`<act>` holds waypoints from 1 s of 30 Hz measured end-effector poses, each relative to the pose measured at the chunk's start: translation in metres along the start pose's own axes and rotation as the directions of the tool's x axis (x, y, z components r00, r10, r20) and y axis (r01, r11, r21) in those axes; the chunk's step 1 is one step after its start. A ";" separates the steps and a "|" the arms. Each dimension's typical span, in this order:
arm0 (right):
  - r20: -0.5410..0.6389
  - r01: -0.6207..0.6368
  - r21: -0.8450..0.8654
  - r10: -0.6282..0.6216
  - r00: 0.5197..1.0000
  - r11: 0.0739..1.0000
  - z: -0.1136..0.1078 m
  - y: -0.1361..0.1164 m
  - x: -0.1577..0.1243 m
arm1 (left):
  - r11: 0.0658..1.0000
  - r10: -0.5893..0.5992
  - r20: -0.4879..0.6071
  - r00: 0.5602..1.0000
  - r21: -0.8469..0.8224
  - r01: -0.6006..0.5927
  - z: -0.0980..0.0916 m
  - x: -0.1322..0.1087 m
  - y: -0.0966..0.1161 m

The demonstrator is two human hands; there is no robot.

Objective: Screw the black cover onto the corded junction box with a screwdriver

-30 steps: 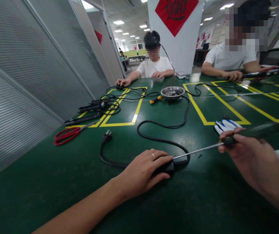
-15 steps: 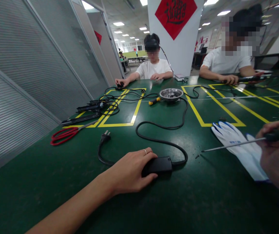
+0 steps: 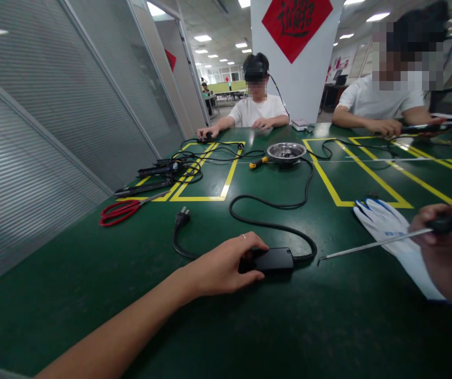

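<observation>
Here, first item: one steel bowl point(image 3: 287, 151) stands at the upper centre of the frame on the green table point(image 3: 91, 273); I can make out only a dark glint inside and cannot tell what, if anything, it contains. Just left of the bowl lies a small yellow-handled tool point(image 3: 258, 162). Second item: a flat black power adapter point(image 3: 273, 259), rectangular with rounded corners and a matt face, lies just below the frame's centre. A black cord point(image 3: 273, 205) leaves its right end, loops up toward the bowl, and a second length runs left to a plug point(image 3: 182, 216) lying on the table. My left hand point(image 3: 224, 266) rests on the adapter's left end, fingers spread and curled loosely over it, not clamped. My right hand point(image 3: 447, 247), at the right edge of the frame, is closed around the dark handle of a long screwdriver point(image 3: 372, 244); its thin metal shaft points left, the tip near the adapter's right end but apart from it. Under that hand lies a white work glove point(image 3: 387, 226) with blue edging. Further items: red-handled scissors point(image 3: 121, 210) at middle left; a tangle of black cables and tools point(image 3: 166, 171) inside a yellow-taped box above them. Two people in white shirts sit at the far side, their hands on the table.
</observation>
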State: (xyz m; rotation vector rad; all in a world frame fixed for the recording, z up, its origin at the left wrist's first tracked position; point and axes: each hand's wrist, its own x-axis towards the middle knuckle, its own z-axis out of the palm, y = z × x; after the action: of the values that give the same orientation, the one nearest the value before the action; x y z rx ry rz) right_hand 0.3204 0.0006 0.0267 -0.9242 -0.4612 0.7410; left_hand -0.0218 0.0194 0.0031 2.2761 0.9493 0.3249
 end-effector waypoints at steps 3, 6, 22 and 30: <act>0.089 -0.072 -0.110 0.082 0.993 0.991 0.009 0.008 -0.017 | 0.998 0.041 -0.002 0.999 -0.054 -0.041 0.000 0.003 -0.005; 0.216 -0.105 -0.187 0.145 0.966 0.977 0.011 0.020 -0.034 | 0.992 0.064 0.032 0.997 -0.110 -0.060 -0.005 0.004 -0.009; 0.408 -0.169 -0.234 0.254 0.877 0.957 0.004 0.040 -0.062 | 0.987 0.047 0.065 0.997 -0.155 -0.037 -0.008 0.005 -0.012; 0.439 -0.194 -0.234 0.282 0.853 0.953 0.004 0.041 -0.063 | 0.988 0.039 0.072 0.997 -0.155 -0.028 -0.010 0.003 -0.010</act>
State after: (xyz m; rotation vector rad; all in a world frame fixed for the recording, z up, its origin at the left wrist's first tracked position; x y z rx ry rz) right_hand 0.2607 -0.0283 -0.0085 -0.9823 -0.8629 1.1778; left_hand -0.0297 0.0314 0.0048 2.1501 0.8197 0.3137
